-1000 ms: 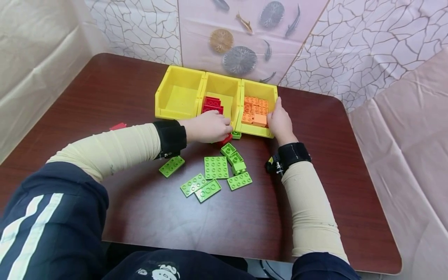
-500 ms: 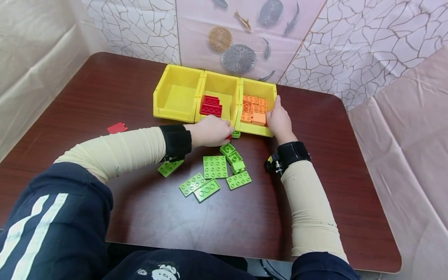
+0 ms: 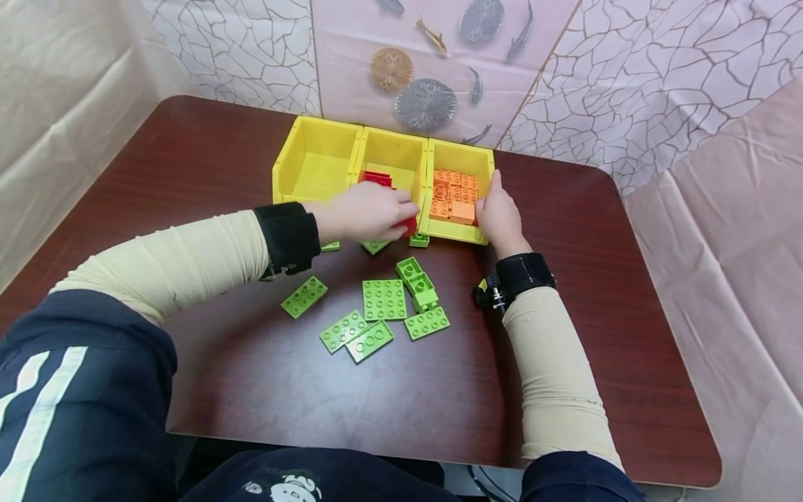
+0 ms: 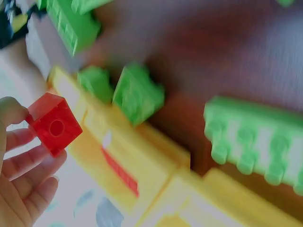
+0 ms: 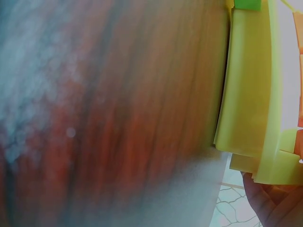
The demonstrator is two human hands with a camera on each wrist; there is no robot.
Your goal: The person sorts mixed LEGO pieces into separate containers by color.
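My left hand [image 3: 364, 210] pinches a small red toy building brick [image 4: 56, 124] between thumb and fingers, at the front edge of the middle yellow bin [image 3: 401, 143]. Red bricks [image 3: 376, 178] lie inside that bin, partly hidden by the hand. At the right yellow bin [image 3: 461, 150], my right hand [image 3: 502, 217] grips the outer side wall; in the right wrist view its fingers show only in part, beyond the bin's end. Orange bricks [image 3: 454, 188] fill the floor of this bin.
Several green bricks lie on the brown table [image 3: 282, 390], among them a square one [image 3: 384, 300] and a row of small ones [image 3: 417, 282]. Other green bricks [image 3: 375, 246] sit close before the bins. A third yellow bin [image 3: 320, 167] stands at the left.
My left hand has raised the red brick from the table in front of the bins to the middle bin's front edge. The right hand keeps its place.
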